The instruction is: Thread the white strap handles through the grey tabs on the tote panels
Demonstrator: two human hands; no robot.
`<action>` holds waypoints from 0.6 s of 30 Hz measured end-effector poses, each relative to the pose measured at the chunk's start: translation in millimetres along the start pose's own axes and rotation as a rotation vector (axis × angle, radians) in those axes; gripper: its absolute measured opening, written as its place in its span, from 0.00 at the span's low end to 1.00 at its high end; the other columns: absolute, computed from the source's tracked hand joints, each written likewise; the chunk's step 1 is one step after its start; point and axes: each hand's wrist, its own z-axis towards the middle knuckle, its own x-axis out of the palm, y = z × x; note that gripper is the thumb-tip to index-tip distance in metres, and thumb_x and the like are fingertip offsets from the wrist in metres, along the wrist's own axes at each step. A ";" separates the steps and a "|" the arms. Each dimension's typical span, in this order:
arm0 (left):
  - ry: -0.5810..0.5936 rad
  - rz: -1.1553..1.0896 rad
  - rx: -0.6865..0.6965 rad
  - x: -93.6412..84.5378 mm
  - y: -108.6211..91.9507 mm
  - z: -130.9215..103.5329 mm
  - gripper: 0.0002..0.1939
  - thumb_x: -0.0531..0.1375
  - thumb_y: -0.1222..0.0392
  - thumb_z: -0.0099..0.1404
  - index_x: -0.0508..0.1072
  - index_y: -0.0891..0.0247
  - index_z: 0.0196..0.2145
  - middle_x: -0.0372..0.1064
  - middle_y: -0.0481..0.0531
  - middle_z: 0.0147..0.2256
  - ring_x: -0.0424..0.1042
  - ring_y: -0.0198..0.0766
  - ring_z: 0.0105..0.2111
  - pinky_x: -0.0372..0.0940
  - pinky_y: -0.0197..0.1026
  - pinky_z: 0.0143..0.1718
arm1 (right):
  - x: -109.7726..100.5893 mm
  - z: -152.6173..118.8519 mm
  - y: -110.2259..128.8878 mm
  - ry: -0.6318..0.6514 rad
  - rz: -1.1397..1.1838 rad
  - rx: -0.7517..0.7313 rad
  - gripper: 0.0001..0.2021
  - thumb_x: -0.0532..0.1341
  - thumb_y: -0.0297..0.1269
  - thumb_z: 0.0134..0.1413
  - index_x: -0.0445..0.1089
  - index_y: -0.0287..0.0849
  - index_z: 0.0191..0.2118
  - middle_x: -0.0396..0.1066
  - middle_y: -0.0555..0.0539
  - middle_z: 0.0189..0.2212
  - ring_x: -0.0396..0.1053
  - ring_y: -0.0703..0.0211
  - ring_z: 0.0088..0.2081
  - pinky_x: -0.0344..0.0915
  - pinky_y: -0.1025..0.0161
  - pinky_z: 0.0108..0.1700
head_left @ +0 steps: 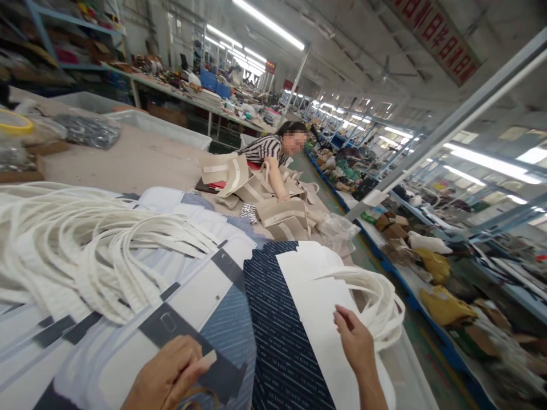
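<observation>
My left hand [168, 370] is closed in a pinch on a small pale piece [208, 361], above a grey-and-blue fabric panel [228, 336]. Over the white panels [311, 302] on the right is my right hand [354, 341], its thumb and fingers somewhat apart, with nothing visible between them. Dark navy fabric with white print [277, 319] lies between the hands. White strap loops [380, 307] curve beside my right hand. A large pile of white straps [85, 250] covers stacked panels at the left.
Across the table [149, 156], a person in a striped top [265, 149] reaches over beige pieces [280, 213]. A clear plastic bag [337, 230] is at the table's right edge. Yellow tape [15, 122] and bagged items are far left. A slanting metal post [427, 136] stands right.
</observation>
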 end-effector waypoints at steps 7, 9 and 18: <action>-0.101 0.341 0.387 -18.6 -16.1 11.1 0.22 0.53 0.47 0.73 0.66 0.60 0.24 0.64 0.45 0.22 0.64 0.34 0.23 0.58 0.35 0.24 | 92.8 -107.7 159.5 0.717 0.253 -0.724 0.10 0.61 0.30 0.57 0.74 0.45 0.43 0.76 0.48 0.35 0.72 0.59 0.37 0.68 0.65 0.42; -0.100 0.377 0.405 -24.4 -13.7 8.4 0.21 0.52 0.49 0.74 0.66 0.59 0.24 0.64 0.45 0.23 0.65 0.34 0.23 0.58 0.36 0.24 | 105.5 -122.5 173.4 0.718 0.199 -0.883 0.09 0.60 0.28 0.57 0.73 0.45 0.42 0.75 0.48 0.35 0.72 0.60 0.37 0.67 0.65 0.41; -0.065 0.232 0.171 -47.5 12.6 -8.9 0.14 0.52 0.47 0.73 0.71 0.56 0.36 0.73 0.43 0.26 0.74 0.33 0.24 0.64 0.33 0.25 | 149.9 -134.0 181.1 0.598 0.028 -1.144 0.06 0.56 0.28 0.59 0.68 0.45 0.35 0.73 0.50 0.28 0.70 0.58 0.31 0.60 0.63 0.31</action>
